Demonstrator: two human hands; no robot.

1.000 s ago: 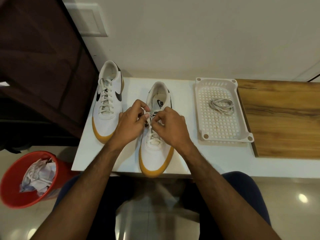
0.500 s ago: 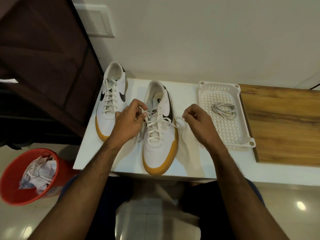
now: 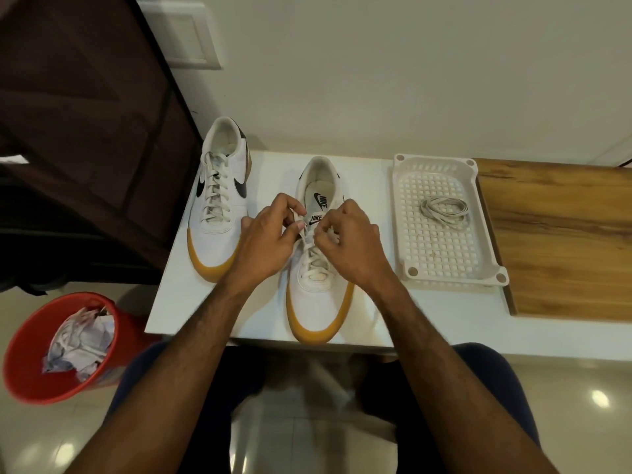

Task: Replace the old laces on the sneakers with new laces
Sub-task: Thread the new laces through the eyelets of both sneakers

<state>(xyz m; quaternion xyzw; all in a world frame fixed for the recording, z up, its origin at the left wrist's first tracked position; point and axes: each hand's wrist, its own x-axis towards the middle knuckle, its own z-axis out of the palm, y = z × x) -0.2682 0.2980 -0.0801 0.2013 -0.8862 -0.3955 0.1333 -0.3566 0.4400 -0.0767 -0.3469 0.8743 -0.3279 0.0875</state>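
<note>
We look down on a white surface (image 3: pixel 171 302) on which two white sneakers with gum soles stand side by side, toes toward us. The left sneaker (image 3: pixel 219 200) is fully laced and no hand touches it. Over the throat of the right sneaker (image 3: pixel 318 295) both of our hands meet: the left hand (image 3: pixel 263 248) has its fingers curled and pinches a strand of the lace (image 3: pixel 313 260) between thumb and forefinger near the upper eyelets, and the right hand (image 3: pixel 349 244), likewise curled, pinches the lace just beside it, the two hands nearly touching above the tongue. The lower rows of the lace lie crossed over the tongue, visible below the knuckles; the upper rows are hidden by the fingers, so we cannot tell how far the lacing reaches. To the right, a white perforated tray (image 3: pixel 403 206) rests partly on the surface and partly on a wooden board (image 3: pixel 564 241), and a coiled spare lace (image 3: pixel 444 212) lies in its far half, well apart from the hands. On the floor to the left stands a red bin (image 3: pixel 24 364) holding crumpled paper (image 3: pixel 78 340). A dark wooden cabinet (image 3: pixel 85 97) fills the upper left
</note>
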